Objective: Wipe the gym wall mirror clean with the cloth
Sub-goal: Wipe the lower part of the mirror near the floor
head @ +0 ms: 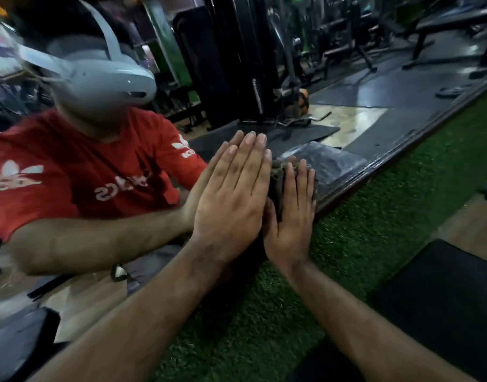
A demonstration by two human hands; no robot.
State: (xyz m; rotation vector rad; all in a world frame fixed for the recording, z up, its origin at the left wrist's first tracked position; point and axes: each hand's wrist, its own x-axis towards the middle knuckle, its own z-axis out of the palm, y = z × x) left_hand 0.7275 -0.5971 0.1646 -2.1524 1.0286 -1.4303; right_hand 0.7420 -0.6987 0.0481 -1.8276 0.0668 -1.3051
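The wall mirror point(374, 106) fills the left and upper part of the view, and its dark frame point(402, 150) runs diagonally along the bottom edge. My left hand point(231, 194) lies flat on the glass with its fingers straight and together. Just to its right, my right hand point(292, 216) presses a dark grey cloth point(277, 177) against the glass close to the frame, its fingers straight over the cloth. Most of the cloth is hidden under that hand. My reflection in a red shirt shows in the mirror behind the hands.
Green artificial turf point(374, 230) covers the floor below the mirror frame. A black mat point(443, 299) lies on the turf at the lower right. Weight machines and benches point(443, 23) appear only as reflections in the glass.
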